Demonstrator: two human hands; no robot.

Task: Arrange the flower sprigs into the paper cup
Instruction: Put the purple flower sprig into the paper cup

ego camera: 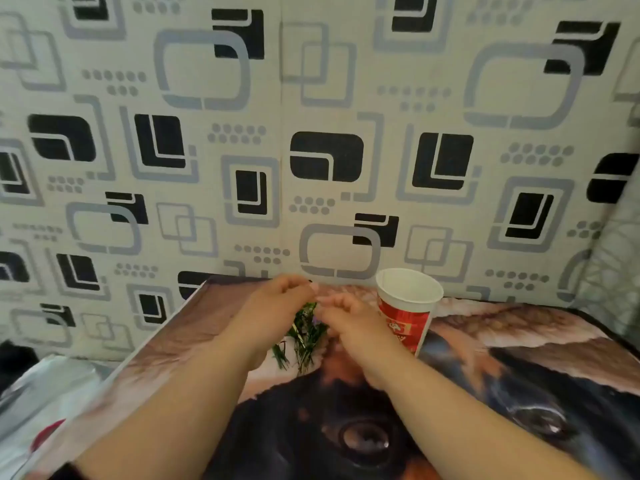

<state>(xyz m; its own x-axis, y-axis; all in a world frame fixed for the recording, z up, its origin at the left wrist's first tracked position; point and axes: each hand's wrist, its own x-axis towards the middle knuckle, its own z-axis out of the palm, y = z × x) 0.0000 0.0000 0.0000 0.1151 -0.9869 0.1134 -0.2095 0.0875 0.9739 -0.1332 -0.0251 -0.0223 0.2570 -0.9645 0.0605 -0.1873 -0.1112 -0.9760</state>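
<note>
Green flower sprigs (304,336) hang in a small bunch between the two hands, just above a worktop (519,393) covered with a large printed picture of a dog's face. The left hand (277,306) has its fingers curled in around the top of the bunch, and the right hand (349,323) meets it there, fingertips pinched on the same stems; a hint of purple shows among the leaves. Just to the right of the right hand stands the paper cup (408,306), upright, red and white outside, with nothing visible inside. Behind everything rises a wall (311,98) papered in grey and black rounded squares.
</note>
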